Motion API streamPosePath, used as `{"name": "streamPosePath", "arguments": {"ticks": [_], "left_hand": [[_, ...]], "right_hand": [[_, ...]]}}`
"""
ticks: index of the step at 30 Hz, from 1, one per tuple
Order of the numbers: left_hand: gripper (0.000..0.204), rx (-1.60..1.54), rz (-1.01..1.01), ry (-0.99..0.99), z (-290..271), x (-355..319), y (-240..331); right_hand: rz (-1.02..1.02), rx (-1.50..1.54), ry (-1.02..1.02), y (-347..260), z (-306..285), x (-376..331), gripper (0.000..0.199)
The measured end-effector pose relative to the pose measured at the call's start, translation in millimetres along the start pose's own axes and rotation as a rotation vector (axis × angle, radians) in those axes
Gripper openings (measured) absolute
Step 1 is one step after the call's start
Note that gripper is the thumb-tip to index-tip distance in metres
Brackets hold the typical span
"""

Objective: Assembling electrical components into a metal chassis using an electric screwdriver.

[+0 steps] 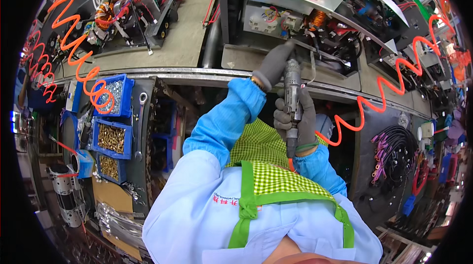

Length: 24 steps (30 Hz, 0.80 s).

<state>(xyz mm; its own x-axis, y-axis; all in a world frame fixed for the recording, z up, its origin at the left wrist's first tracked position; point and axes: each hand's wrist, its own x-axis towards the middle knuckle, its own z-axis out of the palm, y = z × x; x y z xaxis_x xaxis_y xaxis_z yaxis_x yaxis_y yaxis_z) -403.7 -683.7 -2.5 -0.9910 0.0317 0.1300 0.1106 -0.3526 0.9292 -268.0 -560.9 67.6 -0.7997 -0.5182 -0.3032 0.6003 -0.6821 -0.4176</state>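
Note:
A grey pneumatic screwdriver (292,86) points away from me toward an open metal chassis (256,39). My right hand (306,116), in a dark grey glove, wraps round the tool's body. An orange hose joins its near end. My left hand (274,67), gloved alike, reaches past the tool's front with its fingers drawn together at the chassis's near edge. Whatever those fingertips pinch is hidden. Inside the chassis are a copper-wound coil (318,18), black cables and a white terminal board (268,20).
Orange coiled hoses (389,89) hang at both sides. Blue bins (112,138) of brass and silver fasteners stand left, beside a wrench (141,121). Another opened unit (123,22) sits at the far left. A bundle of black cables (394,150) lies right.

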Motion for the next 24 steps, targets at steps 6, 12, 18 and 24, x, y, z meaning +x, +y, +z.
{"name": "streamPosePath", "arguments": {"ticks": [6, 12, 18, 24], "left_hand": [[0.029, 0.795, 0.322, 0.433, -34.5, -33.8, -36.6], [0.026, 0.844, 0.411, 0.234, -51.5, -30.1, -61.0], [0.033, 0.58, 0.297, 0.15, -75.9, -27.2, -73.1], [0.024, 0.673, 0.295, 0.176, -69.3, -29.4, -69.0]], "right_hand": [[0.03, -0.018, -0.064, -5.0, -11.9, -0.2, 0.04], [-0.017, -0.179, 0.106, -0.5, -3.4, -0.7, 0.035], [-0.001, -0.435, -0.036, -20.1, -12.6, -54.5, 0.056], [-0.215, -1.202, -0.229, -125.2, -46.9, -148.9, 0.044]]}}
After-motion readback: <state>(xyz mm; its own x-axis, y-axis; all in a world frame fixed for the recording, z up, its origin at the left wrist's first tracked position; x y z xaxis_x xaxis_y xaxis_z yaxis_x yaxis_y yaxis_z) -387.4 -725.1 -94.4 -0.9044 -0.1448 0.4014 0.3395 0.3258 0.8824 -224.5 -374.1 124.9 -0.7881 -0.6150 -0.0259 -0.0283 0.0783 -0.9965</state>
